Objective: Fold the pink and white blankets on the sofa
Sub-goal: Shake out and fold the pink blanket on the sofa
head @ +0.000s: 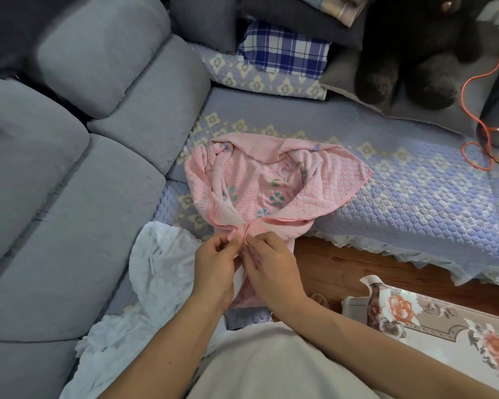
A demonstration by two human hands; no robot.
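Note:
A pink quilted blanket [274, 180] with green flower prints lies crumpled on the sofa seat, its near edge gathered toward me. My left hand [213, 269] and my right hand [271, 269] are side by side at that near edge, both pinching the bunched pink hem between thumb and fingers. A white blanket [156, 269] lies rumpled to the left of my hands, trailing down along the seat toward my body.
The grey sofa's back cushions [98, 82] run along the left. A lavender quilted seat cover [415, 203] spreads to the right. A blue plaid pillow [283, 50] and a dark plush toy [415, 53] sit at the back. An orange cable [473, 110] loops at right. A floral rug [444, 326] lies on the wooden floor.

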